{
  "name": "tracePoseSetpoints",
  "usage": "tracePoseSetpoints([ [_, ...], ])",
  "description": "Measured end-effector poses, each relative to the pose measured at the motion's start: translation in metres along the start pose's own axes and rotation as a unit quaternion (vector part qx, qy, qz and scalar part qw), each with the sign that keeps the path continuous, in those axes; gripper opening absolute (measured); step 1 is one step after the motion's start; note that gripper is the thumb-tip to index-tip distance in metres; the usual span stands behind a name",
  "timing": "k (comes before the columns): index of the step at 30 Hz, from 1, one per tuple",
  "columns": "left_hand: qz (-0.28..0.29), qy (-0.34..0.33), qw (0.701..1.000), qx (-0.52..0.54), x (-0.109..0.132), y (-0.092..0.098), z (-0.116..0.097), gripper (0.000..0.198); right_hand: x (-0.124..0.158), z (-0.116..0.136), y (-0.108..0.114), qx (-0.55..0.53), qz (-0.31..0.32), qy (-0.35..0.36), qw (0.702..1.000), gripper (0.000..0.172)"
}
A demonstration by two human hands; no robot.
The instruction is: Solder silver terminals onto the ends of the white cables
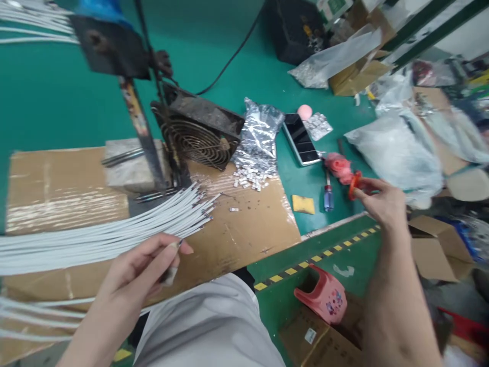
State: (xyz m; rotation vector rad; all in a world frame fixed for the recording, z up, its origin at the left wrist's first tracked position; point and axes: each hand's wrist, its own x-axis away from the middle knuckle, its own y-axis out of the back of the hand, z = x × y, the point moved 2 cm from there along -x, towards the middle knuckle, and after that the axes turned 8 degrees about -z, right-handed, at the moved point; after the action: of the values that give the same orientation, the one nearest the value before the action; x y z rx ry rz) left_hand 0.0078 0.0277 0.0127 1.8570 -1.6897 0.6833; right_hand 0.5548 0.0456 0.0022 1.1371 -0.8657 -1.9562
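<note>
My left hand [143,267] hovers over the brown cardboard sheet [244,229], fingers pinched on a small grey piece, close to the stripped ends of a fan of white cables [114,232]. My right hand [380,204] reaches out to the right over the green table edge, fingers closed on an orange-red handle [354,184] of a tool I cannot make out fully. A pink-red bundle [338,167] lies just beyond it. Small metal terminals [250,178] spill from a silver foil bag [259,135] near the cardboard.
A dusty black fan [198,137] and a dark stand [143,127] sit behind the cables. A phone [301,138], a blue-handled screwdriver [328,196], a yellow sponge [303,204] and plastic bags [397,153] lie to the right. A pink stool [323,295] stands below on boxes.
</note>
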Motion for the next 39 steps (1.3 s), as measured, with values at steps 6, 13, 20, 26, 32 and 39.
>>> tracePoseSetpoints([
  [6, 0.016, -0.051, 0.997, 0.059, 0.006, -0.002, -0.003, 0.024, 0.011, 0.021, 0.002, 0.014, -0.049, -0.057, 0.997, 0.044],
  [13, 0.055, -0.101, 0.993, 0.041, 0.004, 0.002, 0.006, 0.022, 0.086, 0.173, -0.013, -0.221, 0.03, -0.042, 0.974, 0.032],
  [20, 0.032, -0.097, 0.994, 0.034, 0.012, 0.003, 0.007, 0.027, 0.141, 0.301, -0.056, -0.31, 0.294, 0.128, 0.895, 0.039],
  [26, 0.035, -0.082, 0.995, 0.048, 0.018, 0.004, 0.004, 0.033, 0.147, 0.313, -0.066, -0.325, 0.297, 0.156, 0.884, 0.045],
  [32, 0.027, -0.071, 0.996, 0.045, 0.018, 0.005, 0.005, 0.03, 0.146, 0.31, -0.066, -0.321, 0.272, 0.197, 0.886, 0.041],
  [39, 0.011, -0.077, 0.996, 0.039, 0.019, 0.004, 0.004, 0.025, 0.154, 0.311, -0.069, -0.328, 0.198, 0.189, 0.904, 0.037],
])
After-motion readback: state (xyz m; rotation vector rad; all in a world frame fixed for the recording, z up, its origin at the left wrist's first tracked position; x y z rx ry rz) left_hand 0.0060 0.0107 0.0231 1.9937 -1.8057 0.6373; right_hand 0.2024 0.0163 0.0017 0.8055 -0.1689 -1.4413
